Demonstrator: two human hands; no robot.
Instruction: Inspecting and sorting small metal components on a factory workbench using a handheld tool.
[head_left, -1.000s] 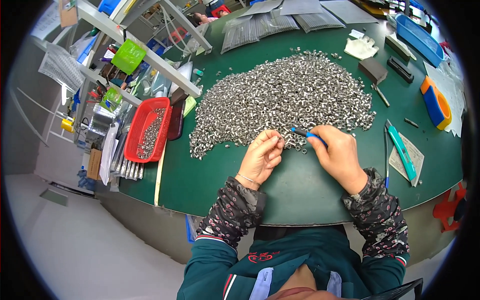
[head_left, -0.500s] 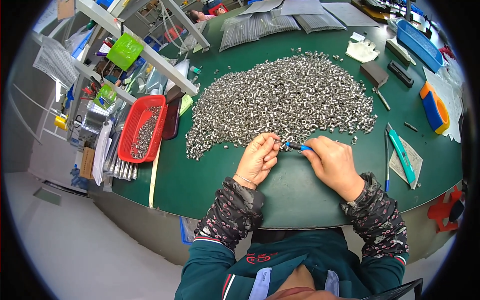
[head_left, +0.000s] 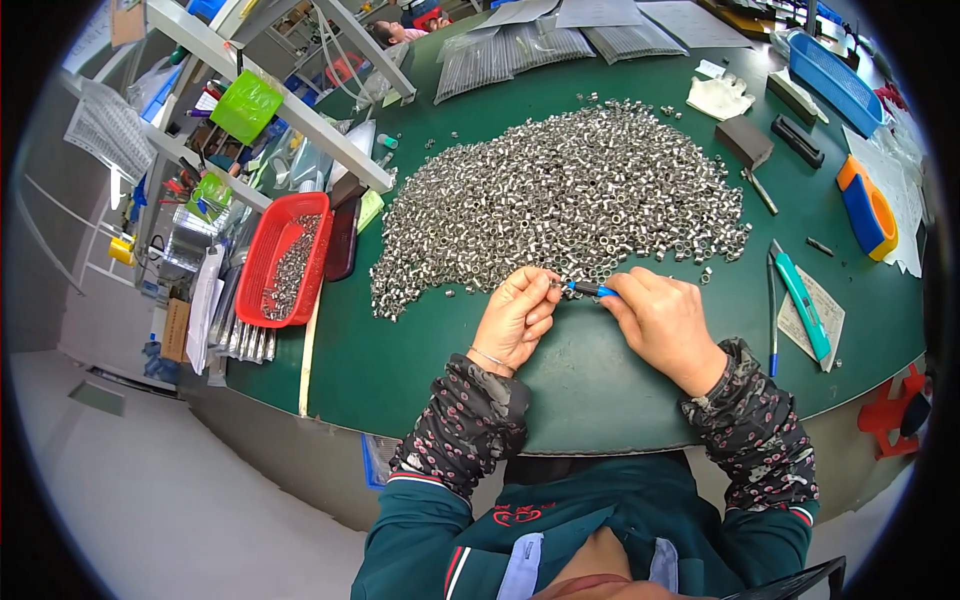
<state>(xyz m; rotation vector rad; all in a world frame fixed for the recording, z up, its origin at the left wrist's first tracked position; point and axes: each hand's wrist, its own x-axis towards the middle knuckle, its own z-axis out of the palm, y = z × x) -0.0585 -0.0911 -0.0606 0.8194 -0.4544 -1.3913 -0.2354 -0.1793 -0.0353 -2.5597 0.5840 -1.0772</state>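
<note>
My left hand (head_left: 515, 320) is closed in a pinch in front of the pile, on a small metal piece at its fingertips that looks like one of the rings. My right hand (head_left: 668, 325) grips a slim blue-and-black pen-shaped hand tool (head_left: 586, 289), its tip pointing left and meeting the left fingertips. Exactly how tip and piece touch is too small to tell. Just beyond both hands spreads a large heap of short silver metal rings (head_left: 560, 190) on the green tabletop (head_left: 600, 400).
At left, a red basket (head_left: 262, 255) holds more metal pieces, beside a shelf post (head_left: 330, 140). To the right lie a green utility knife (head_left: 803, 305), a pen (head_left: 772, 315), a blue-and-orange tape dispenser (head_left: 868, 215), a dark block (head_left: 744, 142) and a white glove (head_left: 720, 98). A blue basket (head_left: 835, 80) stands farther back.
The tool's tip sits slightly closer to my left fingertips. Otherwise both hands keep nearly the same place and grip; the whole view has shifted a little.
</note>
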